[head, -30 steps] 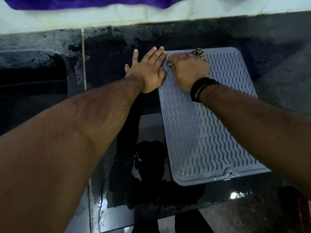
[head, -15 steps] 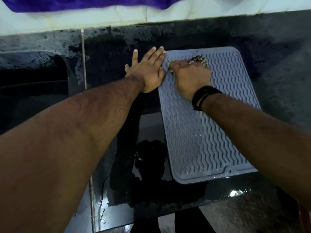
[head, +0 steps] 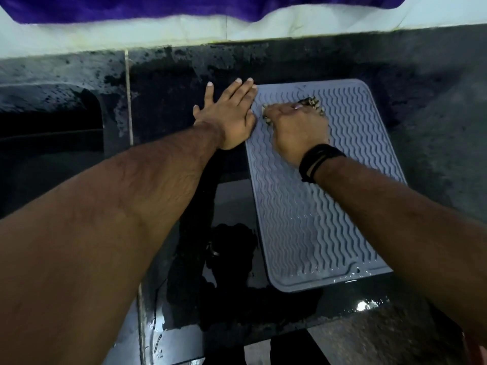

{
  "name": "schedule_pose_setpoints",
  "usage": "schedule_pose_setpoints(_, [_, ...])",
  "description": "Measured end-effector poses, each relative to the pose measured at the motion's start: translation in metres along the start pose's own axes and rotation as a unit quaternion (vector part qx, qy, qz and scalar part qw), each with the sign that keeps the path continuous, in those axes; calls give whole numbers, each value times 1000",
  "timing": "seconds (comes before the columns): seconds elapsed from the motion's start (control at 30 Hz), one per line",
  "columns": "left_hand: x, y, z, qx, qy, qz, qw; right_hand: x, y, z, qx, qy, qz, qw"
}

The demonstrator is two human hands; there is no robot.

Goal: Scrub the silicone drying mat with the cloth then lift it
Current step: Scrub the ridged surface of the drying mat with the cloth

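Observation:
A grey silicone drying mat (head: 313, 214) with wavy ridges lies flat on the wet dark counter (head: 168, 83). My left hand (head: 229, 115) is spread flat on the counter, its fingers pressing on the mat's far left edge. My right hand (head: 297, 127) is closed over a dark mottled cloth (head: 312, 103) and presses it onto the far part of the mat. Only the cloth's frayed edges show past my fingers. A black band circles my right wrist.
A dark sink basin (head: 50, 143) opens on the left of the counter. A white tiled wall (head: 290, 25) with a purple fabric (head: 131, 6) hanging over it runs along the back. Water pools (head: 366, 305) at the counter's near edge.
My right hand has slid the cloth toward me and slightly right along the mat. My left hand has stayed pressed at the mat's far left edge.

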State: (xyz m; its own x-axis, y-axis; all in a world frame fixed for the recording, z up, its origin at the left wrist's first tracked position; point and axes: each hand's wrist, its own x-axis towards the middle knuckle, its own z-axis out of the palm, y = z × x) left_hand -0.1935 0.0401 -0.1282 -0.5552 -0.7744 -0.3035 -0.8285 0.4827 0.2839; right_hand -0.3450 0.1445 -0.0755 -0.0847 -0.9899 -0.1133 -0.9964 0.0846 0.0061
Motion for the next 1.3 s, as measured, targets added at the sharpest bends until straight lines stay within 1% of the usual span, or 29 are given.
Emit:
schedule_pose_setpoints(0.1, [-1,2,0,2,-1,2,1000,-30,4,3,0,16,-6,1000])
schedule_pose_setpoints(0.2, [-3,3,-2,1,-1,4,1000,-55,7,5,10,15,-29,999])
schedule_pose_setpoints(0.3, [-4,4,-3,1,-2,5,1000,-48,10,3,6,21,-21,1000])
schedule_pose_setpoints(0.4, [-2,3,-2,7,5,5,1000,-23,7,1,7,36,-5,999])
schedule_pose_setpoints(0.5, [0,1,-1,10,-1,3,1000,-14,1,6,16,12,-8,1000])
schedule_pose_setpoints(0.73, [0,0,-1,13,-1,8,1000,-82,10,11,31,21,-44,998])
schedule_pose_setpoints(0.8, [-1,1,-2,14,-2,9,1000,-76,12,6,26,34,-48,998])
schedule_pose_setpoints(0.9, [-1,1,-2,14,-2,8,1000,-41,14,-2,11,50,-26,998])
schedule_pose_setpoints(0.97, [-1,1,-2,16,-5,3,1000,-21,9,-1,16,27,-21,999])
schedule_pose_setpoints(1.03, [-2,2,-3,13,-6,1,1000,-18,4,6,15,-5,-21,1000])
schedule_pose_setpoints(1.07, [-2,2,-3,11,-4,1,1000,-24,4,11,19,-7,-20,1000])
schedule_pose_setpoints(1.2, [1,-2,-2,5,-9,5,1000,-69,8,18,36,44,-30,998])
schedule_pose_setpoints(1.3, [2,-3,0,4,-6,9,1000,-93,9,16,46,34,-37,998])
